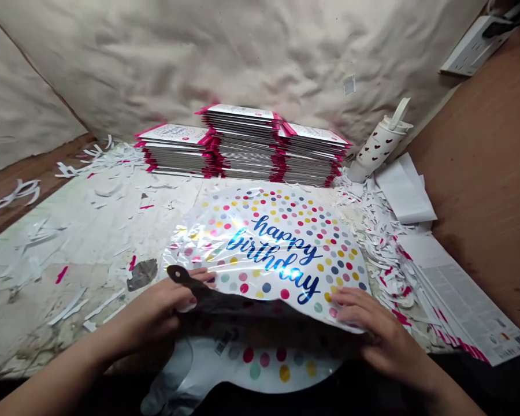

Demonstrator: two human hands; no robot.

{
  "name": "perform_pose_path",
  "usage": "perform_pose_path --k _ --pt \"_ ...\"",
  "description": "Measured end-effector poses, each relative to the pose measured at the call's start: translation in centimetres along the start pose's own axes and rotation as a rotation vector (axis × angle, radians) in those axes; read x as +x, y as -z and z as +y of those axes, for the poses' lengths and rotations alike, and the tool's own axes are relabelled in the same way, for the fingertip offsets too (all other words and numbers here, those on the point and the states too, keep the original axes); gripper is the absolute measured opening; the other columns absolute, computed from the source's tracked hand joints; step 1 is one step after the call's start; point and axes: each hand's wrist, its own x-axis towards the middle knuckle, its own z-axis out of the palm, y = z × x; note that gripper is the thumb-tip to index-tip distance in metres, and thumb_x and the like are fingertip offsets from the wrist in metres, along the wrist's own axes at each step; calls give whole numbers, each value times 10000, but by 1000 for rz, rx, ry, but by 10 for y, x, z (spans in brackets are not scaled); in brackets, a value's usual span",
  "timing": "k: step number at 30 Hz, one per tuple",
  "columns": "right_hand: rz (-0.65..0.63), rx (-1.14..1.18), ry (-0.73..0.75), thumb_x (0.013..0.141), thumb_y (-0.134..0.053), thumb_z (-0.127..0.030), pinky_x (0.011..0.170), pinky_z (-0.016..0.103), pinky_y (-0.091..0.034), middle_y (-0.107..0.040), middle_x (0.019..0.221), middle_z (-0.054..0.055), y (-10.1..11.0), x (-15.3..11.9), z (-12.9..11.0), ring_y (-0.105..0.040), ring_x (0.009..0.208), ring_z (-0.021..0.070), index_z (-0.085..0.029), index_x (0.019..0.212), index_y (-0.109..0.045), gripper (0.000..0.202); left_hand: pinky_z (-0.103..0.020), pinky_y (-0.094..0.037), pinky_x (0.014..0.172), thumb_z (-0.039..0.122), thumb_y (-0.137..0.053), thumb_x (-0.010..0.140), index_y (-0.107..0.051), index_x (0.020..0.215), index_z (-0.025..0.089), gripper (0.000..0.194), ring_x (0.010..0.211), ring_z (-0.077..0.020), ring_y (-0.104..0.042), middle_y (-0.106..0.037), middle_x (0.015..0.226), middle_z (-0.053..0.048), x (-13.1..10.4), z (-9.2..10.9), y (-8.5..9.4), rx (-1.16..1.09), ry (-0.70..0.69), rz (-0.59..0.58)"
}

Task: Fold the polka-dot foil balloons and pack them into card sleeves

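A flat foil balloon [264, 248] with coloured dots and blue "happy birthday" lettering lies at the table's front edge, its near part folded and hanging over the edge. My left hand [169, 303] pinches its left side beside a dark tab with a small hole [179, 274]; the fingers are closed, some lying on the foil. My right hand [377, 326] grips the balloon's right edge, with fingers on top and the thumb hidden below. Beneath the fold, another dotted foil part [281, 364] with a small barcode shows.
Three stacks of pink-edged packets [247, 144] stand at the back. To their right a tumbler with hearts [379, 147] leans. Paper scraps [385, 260] lie on both sides. Printed cards [472, 300] fan out at the right edge, below white sheets [405, 188].
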Motion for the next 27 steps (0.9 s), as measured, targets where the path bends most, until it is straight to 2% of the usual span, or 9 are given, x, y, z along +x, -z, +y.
perform_pose_path --k 4,8,11,14,17,20,23,25,27 --pt "-43 -41 -156 738 -517 -146 1065 487 -284 -360 1415 94 0 -7 23 -318 1306 260 -223 1352 -378 634 -367 -338 1042 144 -433 807 -545 1217 315 458 1298 -224 -339 -425 1378 13 -2 -6 3 -61 -114 -133" --pt "-19 91 -240 814 -493 -239 1067 468 -277 -433 1370 73 9 -4 55 -358 1285 246 -250 1251 -521 438 -433 -272 1059 258 -465 822 -459 1303 287 481 1311 -280 -300 -363 1419 -20 -3 -21 5 -111 -30 -122" --pt "52 263 -334 834 -470 -337 988 447 -378 -628 1141 83 27 16 79 -516 1140 261 -229 1009 -676 291 -373 -402 951 295 -352 876 -608 1127 232 364 1129 -262 -513 -589 1215 -26 11 -36 12 -252 176 -106" --pt "186 358 -575 789 -486 -499 745 350 -501 -689 846 70 42 54 95 -627 825 235 -185 863 -665 369 -283 -499 700 444 -272 897 -636 966 159 468 789 -210 -626 -687 856 -31 41 -46 24 -324 574 -28" --pt "224 325 -725 742 -506 -560 561 263 -470 -645 690 27 44 92 101 -589 637 176 -179 782 -612 398 -378 -489 727 495 -334 868 -588 1069 144 477 842 -272 -614 -672 909 -92 69 -38 29 -69 779 176" --pt "219 235 -775 714 -539 -543 515 246 -435 -609 619 9 42 113 106 -562 584 162 -185 739 -598 364 -467 -353 970 392 -326 895 -471 1262 128 475 1177 -303 -456 -520 1268 -151 76 -14 16 229 528 343" --pt "253 78 -858 668 -598 -525 577 306 -448 -623 663 48 48 126 112 -585 652 217 -176 794 -618 371 -458 -269 1048 444 -327 891 -405 1336 121 555 1298 -297 -312 -380 1401 -135 67 12 -8 251 288 123" --pt "323 -56 -910 663 -611 -534 705 405 -446 -645 841 122 50 137 105 -587 827 300 -157 976 -601 490 -493 -261 1040 530 -343 862 -353 1369 117 654 1318 -338 -257 -315 1431 -149 60 21 -22 233 318 3" --pt "406 -217 -863 730 -546 -549 854 491 -379 -580 1103 191 41 152 80 -506 1047 357 -138 1204 -485 630 -552 -224 1026 590 -337 840 -293 1398 168 701 1336 -375 -173 -236 1462 -147 56 25 -31 236 379 -20"
